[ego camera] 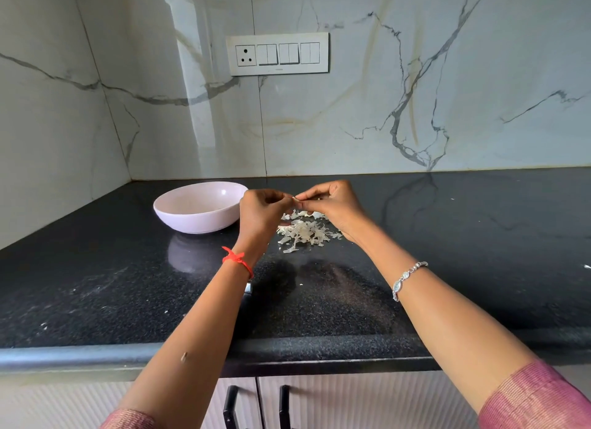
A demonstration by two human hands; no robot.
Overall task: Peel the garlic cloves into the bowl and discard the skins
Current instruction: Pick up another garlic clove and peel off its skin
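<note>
Pinching a garlic clove (pixel 295 199) between left hand (pixel 260 211) and right hand (pixel 334 204), above the skins (pixel 303 233), bowl (pixel 198 224) just left

Light: bright, even, soft; a pale upright band of reflected light on the marble wall (pixel 192 76).
Shadows: faint, blurred dark patches on the desk (pixel 479 236) near its front.
Glare: the bowl (pixel 198 217) carries a small highlight and is mirrored in the polished desk.
Distortion: wall seams lean toward the left edge.
</note>
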